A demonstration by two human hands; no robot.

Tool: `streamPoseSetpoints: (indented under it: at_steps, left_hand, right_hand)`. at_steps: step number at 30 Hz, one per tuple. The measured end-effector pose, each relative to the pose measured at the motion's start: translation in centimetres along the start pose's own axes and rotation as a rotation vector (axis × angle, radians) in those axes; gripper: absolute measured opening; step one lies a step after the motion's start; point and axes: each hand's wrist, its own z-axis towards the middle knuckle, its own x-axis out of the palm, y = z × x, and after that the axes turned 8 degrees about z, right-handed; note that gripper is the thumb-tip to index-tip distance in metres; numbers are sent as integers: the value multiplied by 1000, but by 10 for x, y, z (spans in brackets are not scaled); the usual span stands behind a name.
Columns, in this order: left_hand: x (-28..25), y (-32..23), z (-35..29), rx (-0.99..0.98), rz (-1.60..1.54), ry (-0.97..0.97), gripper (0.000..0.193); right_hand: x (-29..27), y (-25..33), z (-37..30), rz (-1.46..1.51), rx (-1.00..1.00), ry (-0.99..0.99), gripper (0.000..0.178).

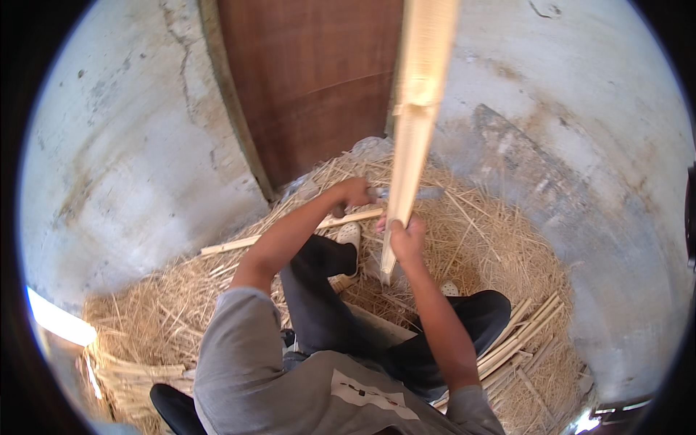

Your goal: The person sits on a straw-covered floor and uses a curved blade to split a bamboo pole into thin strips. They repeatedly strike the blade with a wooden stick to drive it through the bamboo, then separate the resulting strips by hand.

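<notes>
My right hand (408,235) is wrapped round the lower part of a long split bamboo strip (413,145). The strip stands nearly upright, its pale face showing a node partway up, and its top runs out of view. My left hand (353,193) is closed on the handle of a knife. The grey knife blade (431,193) points right and crosses behind the strip; whether it touches the strip I cannot tell. The blade is slightly blurred, and the strip hides its middle.
Straw-like shavings (507,232) cover the floor round my feet. One bamboo strip (232,245) lies beyond my left leg, and several strips (522,337) are piled at my right knee. A brown door (312,80) and pale, stained walls (130,145) stand ahead and at both sides.
</notes>
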Motion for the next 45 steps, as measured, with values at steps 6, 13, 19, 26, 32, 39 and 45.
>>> streamPoseSetpoints:
  at_steps: [6,13,19,26,32,39,45]
  left_hand:
    - [-19,-79,-119,-180,-529,-375,43]
    - [-9,-103,-152,-128,-754,-611,30]
    - [-21,-144,-148,47,-1031,-723,28]
    - [-103,-212,-122,255,-900,-842,38]
    - [-127,-245,-96,290,-864,-990,35]
    - [-116,-264,-74,272,-933,-1044,32]
    - [-122,-277,-90,263,-912,-1097,28]
  right_hand:
    - [-34,47,66,139,59,-49,23]
    - [-38,39,87,40,104,45,22]
    - [-59,4,96,34,190,50,25]
    - [-51,18,91,-47,195,-23,27]
    - [-30,58,80,-181,188,50,31]
    - [-70,42,77,-435,39,35,49]
    - [-25,133,21,-857,-818,-262,76]
